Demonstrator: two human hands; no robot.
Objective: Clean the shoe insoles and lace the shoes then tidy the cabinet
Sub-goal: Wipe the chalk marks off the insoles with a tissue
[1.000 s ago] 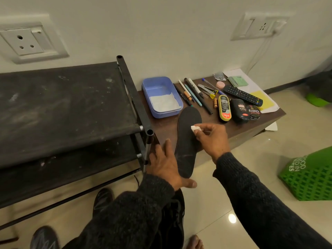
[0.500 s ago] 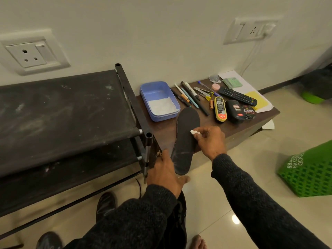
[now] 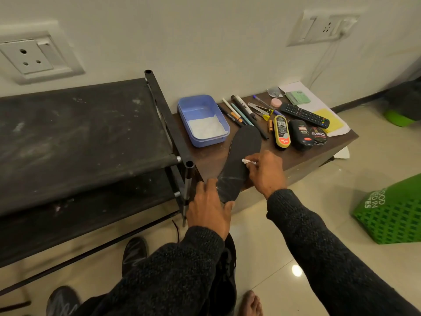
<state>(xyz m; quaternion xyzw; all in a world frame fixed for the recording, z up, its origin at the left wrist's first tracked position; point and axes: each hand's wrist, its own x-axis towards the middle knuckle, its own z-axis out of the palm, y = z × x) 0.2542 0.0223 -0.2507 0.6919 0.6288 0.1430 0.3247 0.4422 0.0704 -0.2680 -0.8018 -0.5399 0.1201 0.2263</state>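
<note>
A black shoe rack [image 3: 75, 142] with dusty fabric shelves fills the left half of the frame, its corner post standing near the centre. Right of it, in the upper middle, a low brown table [image 3: 303, 160] sits against the wall, its top crowded along the far side. A green plastic basket [image 3: 391, 215] lies on the tiled floor at the right edge.

The black insole [image 3: 241, 160] lies lengthwise across the table's near edge at the centre of the frame, toe end pointing toward the wall, heel end hanging past the edge. The left hand [image 3: 209, 208], just below the centre, holds the heel end, thumb on the right side and fingers laid on the left edge. The right hand [image 3: 266, 172], just right of the insole, pinches a small white wad [image 3: 247, 161] between curled fingers and presses it to the insole's right edge.

Above the insole, a blue plastic box [image 3: 202, 119] holds something white. To its right lie a row of pens and markers [image 3: 241, 112], a yellow polish tube [image 3: 281, 131], a black polish bottle [image 3: 301, 134], a round polish tin [image 3: 319, 135] and a black remote [image 3: 304, 115].

At the bottom of the frame, black shoes [image 3: 134, 254] rest on the floor under the rack.
</note>
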